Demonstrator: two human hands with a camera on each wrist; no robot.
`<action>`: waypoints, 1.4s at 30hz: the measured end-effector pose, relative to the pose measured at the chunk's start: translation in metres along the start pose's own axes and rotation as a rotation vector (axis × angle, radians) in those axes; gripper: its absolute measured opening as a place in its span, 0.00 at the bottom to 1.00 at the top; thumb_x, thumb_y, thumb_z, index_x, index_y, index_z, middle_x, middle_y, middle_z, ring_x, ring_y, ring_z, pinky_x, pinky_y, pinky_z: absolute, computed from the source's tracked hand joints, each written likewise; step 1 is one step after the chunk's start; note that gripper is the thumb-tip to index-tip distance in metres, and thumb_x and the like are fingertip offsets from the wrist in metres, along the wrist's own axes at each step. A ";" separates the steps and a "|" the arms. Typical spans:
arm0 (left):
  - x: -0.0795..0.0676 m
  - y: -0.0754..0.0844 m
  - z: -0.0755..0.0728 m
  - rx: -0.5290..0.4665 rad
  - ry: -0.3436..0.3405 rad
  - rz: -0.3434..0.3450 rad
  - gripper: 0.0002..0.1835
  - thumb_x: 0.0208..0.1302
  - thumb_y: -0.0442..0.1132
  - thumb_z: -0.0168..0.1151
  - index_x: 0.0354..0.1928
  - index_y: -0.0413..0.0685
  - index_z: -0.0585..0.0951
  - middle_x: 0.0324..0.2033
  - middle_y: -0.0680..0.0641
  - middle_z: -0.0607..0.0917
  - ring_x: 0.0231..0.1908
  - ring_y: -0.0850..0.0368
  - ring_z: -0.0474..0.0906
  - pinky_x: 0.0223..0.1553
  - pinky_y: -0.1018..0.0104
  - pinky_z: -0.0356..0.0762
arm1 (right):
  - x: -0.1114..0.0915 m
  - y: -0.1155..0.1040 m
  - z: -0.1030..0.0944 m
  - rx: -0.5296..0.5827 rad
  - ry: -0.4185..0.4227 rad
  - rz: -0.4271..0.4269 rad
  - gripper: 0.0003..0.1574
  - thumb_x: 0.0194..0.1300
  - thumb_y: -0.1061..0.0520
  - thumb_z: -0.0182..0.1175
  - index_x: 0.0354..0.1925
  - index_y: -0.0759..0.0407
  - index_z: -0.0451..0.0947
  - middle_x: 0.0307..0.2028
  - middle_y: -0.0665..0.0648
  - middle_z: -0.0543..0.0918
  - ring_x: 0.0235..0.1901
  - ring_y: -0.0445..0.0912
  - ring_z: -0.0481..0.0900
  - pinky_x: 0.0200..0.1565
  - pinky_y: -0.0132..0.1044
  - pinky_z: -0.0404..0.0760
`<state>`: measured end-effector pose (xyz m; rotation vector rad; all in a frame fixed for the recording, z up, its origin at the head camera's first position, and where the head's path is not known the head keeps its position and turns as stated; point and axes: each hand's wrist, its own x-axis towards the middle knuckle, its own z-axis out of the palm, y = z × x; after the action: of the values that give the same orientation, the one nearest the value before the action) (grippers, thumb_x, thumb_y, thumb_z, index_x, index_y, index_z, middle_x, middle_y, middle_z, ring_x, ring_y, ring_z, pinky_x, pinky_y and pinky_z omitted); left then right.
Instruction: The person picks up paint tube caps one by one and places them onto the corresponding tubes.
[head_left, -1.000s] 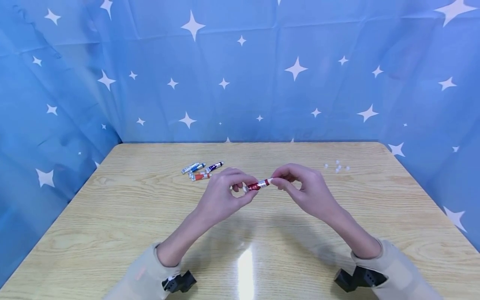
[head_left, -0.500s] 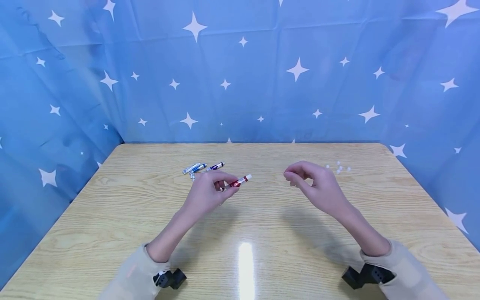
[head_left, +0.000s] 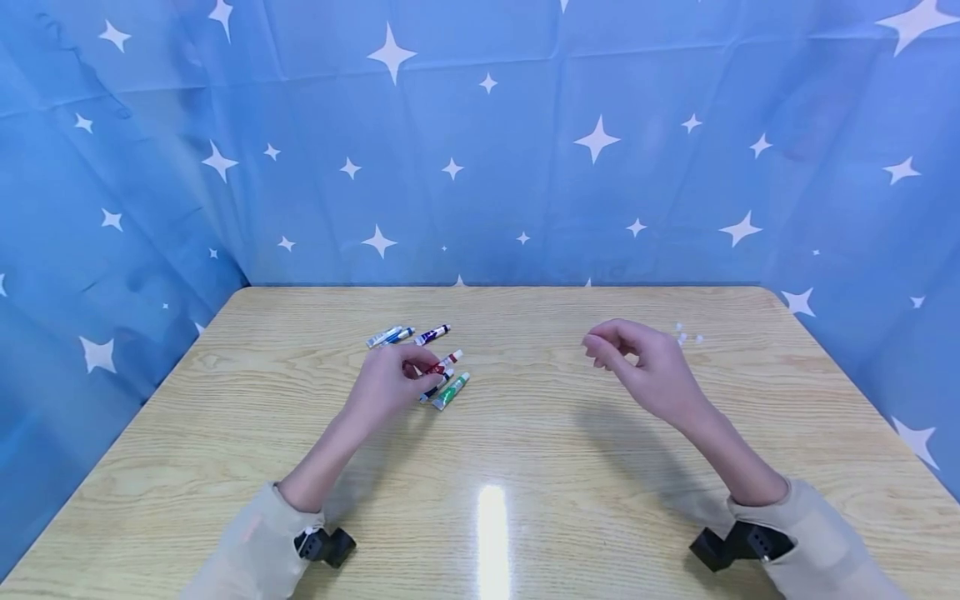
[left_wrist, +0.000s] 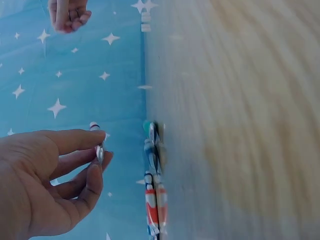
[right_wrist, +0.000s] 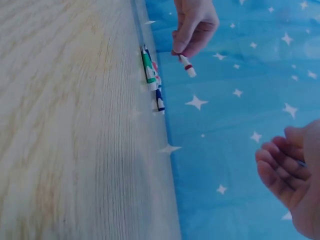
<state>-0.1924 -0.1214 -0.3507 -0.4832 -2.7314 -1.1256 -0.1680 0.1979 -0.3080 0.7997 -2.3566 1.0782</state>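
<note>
In the head view my left hand (head_left: 378, 379) pinches a small red paint tube (head_left: 450, 360) between thumb and fingers, its white cap pointing to the upper right. The left wrist view shows this tube held up off the table. Just beneath lie a green paint tube (head_left: 452, 392) and a dark blue one (head_left: 437, 386). An orange-red tube (left_wrist: 151, 205), seen from the left wrist, is hidden behind the hand in the head view. My right hand (head_left: 648, 367) hovers apart on the right with loosely curled fingers, nothing showing between them.
Behind the left hand lie a violet tube (head_left: 432, 335), a blue tube (head_left: 401, 335) and a pale blue-white tube (head_left: 384, 337). Several tiny white pieces (head_left: 681, 338) sit behind the right hand. A blue star-printed curtain (head_left: 480, 200) hangs behind the wooden table (head_left: 570, 500).
My right hand has come off the tube's white cap and drawn back to the right. My left hand has carried the red tube left, over the other tubes.
</note>
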 end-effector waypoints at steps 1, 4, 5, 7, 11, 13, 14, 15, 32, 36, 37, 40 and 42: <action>0.000 -0.002 0.000 0.003 -0.004 -0.006 0.04 0.51 0.37 0.68 0.32 0.48 0.85 0.25 0.56 0.82 0.25 0.61 0.77 0.24 0.68 0.73 | 0.000 -0.003 -0.001 -0.001 0.001 0.001 0.07 0.61 0.67 0.57 0.36 0.57 0.78 0.24 0.48 0.79 0.24 0.38 0.76 0.19 0.30 0.70; 0.001 -0.006 -0.002 0.022 -0.021 -0.024 0.04 0.51 0.36 0.69 0.31 0.47 0.85 0.24 0.55 0.83 0.26 0.61 0.77 0.26 0.68 0.74 | -0.001 -0.007 -0.004 -0.012 -0.001 0.009 0.08 0.61 0.68 0.57 0.35 0.56 0.78 0.24 0.48 0.79 0.23 0.38 0.76 0.20 0.28 0.70; 0.002 -0.007 -0.002 0.028 -0.029 -0.036 0.04 0.50 0.36 0.69 0.30 0.47 0.85 0.24 0.55 0.82 0.26 0.61 0.77 0.27 0.67 0.74 | -0.002 -0.007 -0.005 -0.016 -0.002 0.014 0.08 0.61 0.68 0.57 0.35 0.56 0.78 0.24 0.48 0.79 0.23 0.37 0.76 0.20 0.28 0.70; 0.003 -0.010 -0.003 0.039 -0.052 -0.057 0.04 0.50 0.36 0.69 0.30 0.47 0.84 0.24 0.55 0.82 0.26 0.61 0.77 0.27 0.67 0.74 | -0.003 -0.005 -0.006 -0.021 -0.003 0.018 0.08 0.61 0.68 0.56 0.35 0.56 0.77 0.24 0.48 0.79 0.23 0.37 0.76 0.20 0.28 0.70; 0.004 -0.015 -0.005 0.071 -0.096 -0.097 0.05 0.49 0.36 0.69 0.30 0.47 0.84 0.24 0.54 0.82 0.25 0.62 0.75 0.25 0.67 0.72 | -0.006 -0.001 -0.010 -0.034 0.005 0.016 0.08 0.61 0.68 0.56 0.34 0.56 0.78 0.23 0.48 0.78 0.23 0.36 0.75 0.20 0.28 0.71; 0.005 -0.018 -0.005 0.079 -0.119 -0.096 0.05 0.48 0.35 0.70 0.29 0.46 0.84 0.24 0.54 0.81 0.25 0.61 0.75 0.25 0.67 0.72 | -0.007 0.001 -0.012 -0.039 0.012 0.011 0.08 0.61 0.68 0.56 0.34 0.57 0.78 0.23 0.48 0.78 0.23 0.36 0.75 0.21 0.28 0.71; 0.005 -0.020 -0.005 0.075 -0.130 -0.098 0.06 0.47 0.34 0.70 0.29 0.45 0.84 0.24 0.53 0.81 0.25 0.61 0.75 0.25 0.67 0.72 | -0.007 0.002 -0.012 -0.040 0.015 0.011 0.08 0.61 0.69 0.56 0.34 0.57 0.78 0.23 0.48 0.78 0.23 0.36 0.75 0.20 0.29 0.71; 0.005 -0.021 -0.006 0.070 -0.139 -0.100 0.06 0.46 0.34 0.71 0.28 0.45 0.84 0.23 0.53 0.81 0.25 0.61 0.76 0.25 0.67 0.72 | -0.007 0.002 -0.013 -0.039 0.017 0.011 0.08 0.61 0.69 0.56 0.34 0.57 0.78 0.23 0.48 0.79 0.23 0.36 0.75 0.21 0.29 0.72; 0.009 -0.032 -0.012 0.068 -0.241 -0.186 0.10 0.45 0.39 0.72 0.32 0.46 0.84 0.24 0.53 0.81 0.24 0.59 0.74 0.27 0.65 0.72 | -0.009 0.019 -0.022 -0.073 0.029 0.071 0.07 0.63 0.66 0.55 0.34 0.57 0.78 0.24 0.49 0.79 0.22 0.36 0.75 0.21 0.28 0.72; 0.009 -0.033 -0.015 0.078 -0.238 -0.182 0.13 0.45 0.40 0.73 0.34 0.45 0.84 0.26 0.52 0.82 0.26 0.60 0.75 0.28 0.65 0.72 | -0.008 0.022 -0.025 -0.071 0.022 0.076 0.07 0.63 0.66 0.55 0.35 0.57 0.78 0.24 0.49 0.79 0.22 0.36 0.75 0.21 0.28 0.72; 0.009 -0.033 -0.016 0.082 -0.236 -0.176 0.13 0.45 0.40 0.73 0.35 0.45 0.84 0.26 0.52 0.82 0.26 0.60 0.76 0.28 0.65 0.73 | -0.008 0.023 -0.025 -0.069 0.019 0.075 0.07 0.63 0.66 0.55 0.35 0.57 0.78 0.24 0.49 0.79 0.22 0.36 0.75 0.21 0.29 0.72; 0.009 -0.035 -0.017 0.084 -0.218 -0.171 0.16 0.45 0.41 0.72 0.37 0.44 0.84 0.27 0.52 0.82 0.28 0.59 0.76 0.28 0.66 0.73 | -0.008 0.027 -0.027 -0.069 0.014 0.078 0.06 0.63 0.66 0.55 0.36 0.57 0.78 0.25 0.49 0.79 0.22 0.37 0.75 0.21 0.29 0.71; 0.009 -0.036 -0.017 0.079 -0.201 -0.161 0.16 0.47 0.41 0.71 0.39 0.43 0.83 0.28 0.51 0.82 0.29 0.58 0.76 0.29 0.66 0.74 | -0.008 0.030 -0.029 -0.066 0.012 0.085 0.06 0.63 0.66 0.55 0.37 0.58 0.77 0.25 0.50 0.79 0.22 0.37 0.74 0.21 0.29 0.71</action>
<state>-0.2132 -0.1551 -0.3599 -0.3910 -3.0239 -1.0513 -0.1772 0.2390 -0.3113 0.6738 -2.4215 1.0304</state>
